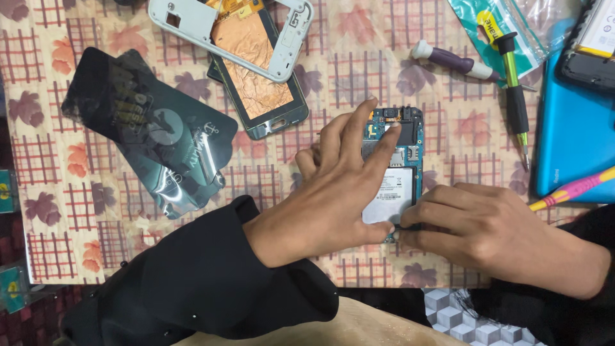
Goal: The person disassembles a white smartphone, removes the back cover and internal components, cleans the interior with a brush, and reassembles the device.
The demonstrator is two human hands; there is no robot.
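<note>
1. Head view: nearest the camera, the black sleeve (192,282) of the left arm is crossing the patterned tablecloth (64,192).
2. The left hand (333,198) is spreading open, fingertips pressing on the opened phone (400,163), which is lying flat directly under and between both hands.
3. The right hand (474,224) is pinching shut on a thin black tool (407,227) at the phone's near end, beside the white battery (389,195).
4. Judgement: the pry is best kept shallow and slow, with the left hand holding the body steady.
5. The phone's long axis is running away from the person, camera end pointing far.
6. Two screwdrivers (512,96) are lying beyond the right hand.
</note>
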